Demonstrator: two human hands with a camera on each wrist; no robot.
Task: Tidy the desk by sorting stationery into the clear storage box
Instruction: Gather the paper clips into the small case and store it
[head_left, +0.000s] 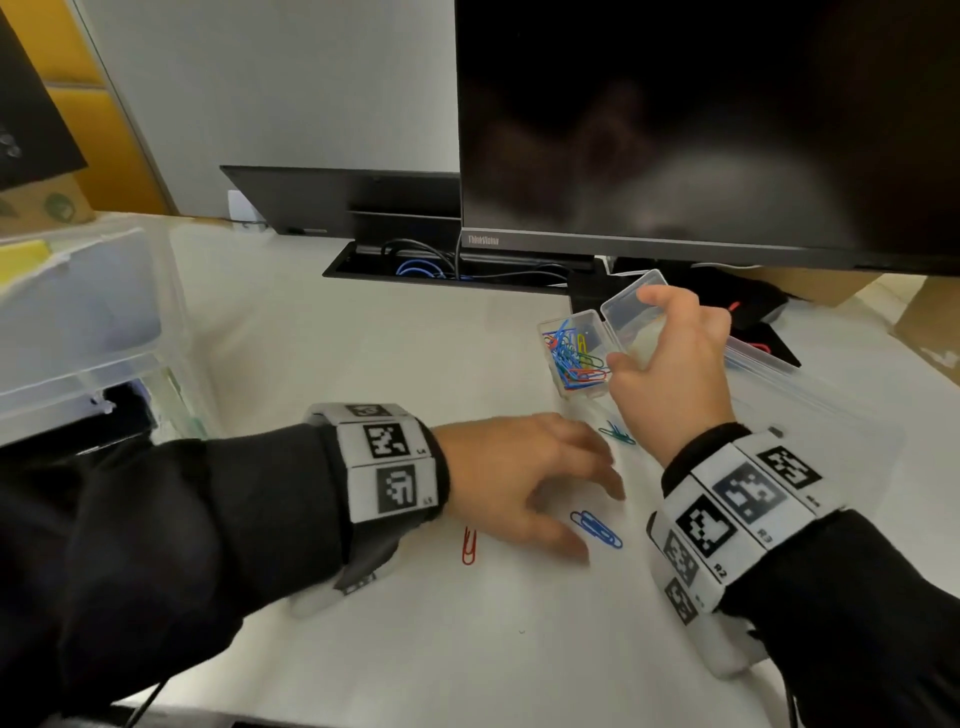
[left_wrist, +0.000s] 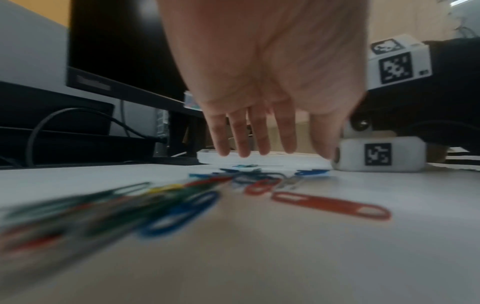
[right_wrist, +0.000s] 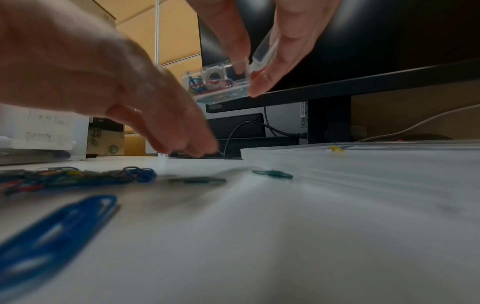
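A small clear clip box (head_left: 574, 358) with several coloured paper clips stands open under the monitor. My right hand (head_left: 641, 332) pinches its raised lid (head_left: 626, 306) between thumb and fingers; the right wrist view shows the same grip on the box (right_wrist: 221, 82). My left hand (head_left: 582, 499) hovers low over the desk, fingers spread and straight, holding nothing. Loose clips lie around it: a blue one (head_left: 597, 529), a red one (head_left: 469, 545) and a green one (head_left: 617, 434). Under the left palm (left_wrist: 259, 144) lies a pile of clips (left_wrist: 116, 203) and a red clip (left_wrist: 330, 205).
A flat clear storage box (head_left: 810, 415) lies at the right, behind my right wrist. A clear drawer unit (head_left: 78, 312) stands at the left. A dark monitor (head_left: 701, 130) hangs over the back of the desk, with a cable slot (head_left: 441, 267) below it.
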